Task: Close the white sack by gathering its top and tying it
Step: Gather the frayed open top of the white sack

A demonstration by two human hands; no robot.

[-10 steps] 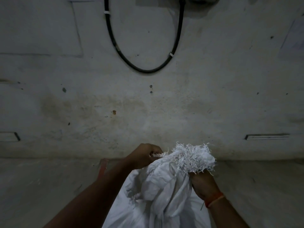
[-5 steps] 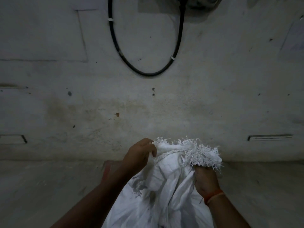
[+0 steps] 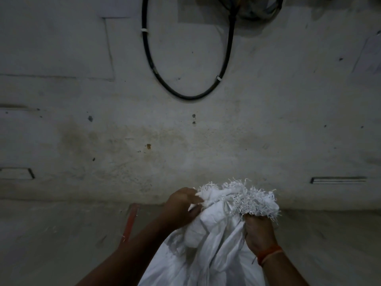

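The white sack (image 3: 208, 254) stands low in the middle of the head view, its woven cloth creased into folds. Its frayed top edge (image 3: 247, 198) is bunched into a ragged clump. My left hand (image 3: 181, 205) pinches the left side of that bunched top, fingers closed on the cloth. My right hand (image 3: 258, 232) is clenched around the sack's neck just under the frayed clump on the right. An orange thread band (image 3: 269, 253) circles my right wrist. The sack's lower part runs out of the frame.
A stained grey wall (image 3: 185, 131) rises close behind the sack, with a black cable loop (image 3: 185, 96) fastened to it. A red strip (image 3: 131, 220) lies on the concrete floor (image 3: 51, 244) left of my left forearm.
The frayed top has been drawn wider and then bunched again. My left hand shifted its pinch along the sack's left edge, while my right hand stayed clenched under the clump.
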